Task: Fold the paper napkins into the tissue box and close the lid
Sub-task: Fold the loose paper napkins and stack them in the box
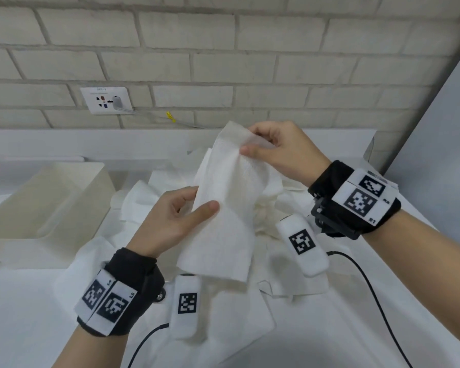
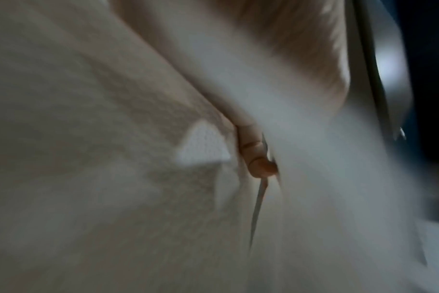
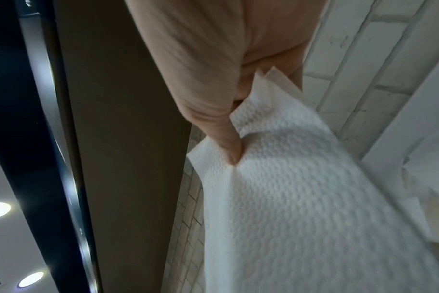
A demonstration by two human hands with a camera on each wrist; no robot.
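White-painted brick and a wall socket point(image 1: 106, 100) back a white counter point(image 1: 24, 314) strewn with loose napkins point(image 1: 290, 282), where one napkin point(image 1: 223, 208) is held up in the air between two hands. Its top edge is pinched by the right hand point(image 1: 279, 152), thumb and forefinger clamped on the doubled corner, as the right wrist view confirms; the other fingers are curled behind the paper. Lower down, the left hand point(image 1: 170, 221) grips the sheet's near edge, thumb laid across the front and fingers tucked behind. Both wrists are raised clear of the counter, the right higher and further back than the left, so that the napkin hangs on a slant. The tissue box point(image 1: 45, 203) is seen open at the left, well apart from the held sheet, its lid not yet closed. For a clean fold, the edges would best be brought together squarely while the paper is kept lightly taut, since so thin and embossed a sheet is likely to crease or tear if pulled hard; the crease could then be pressed flat before the sheet is carried across to the box
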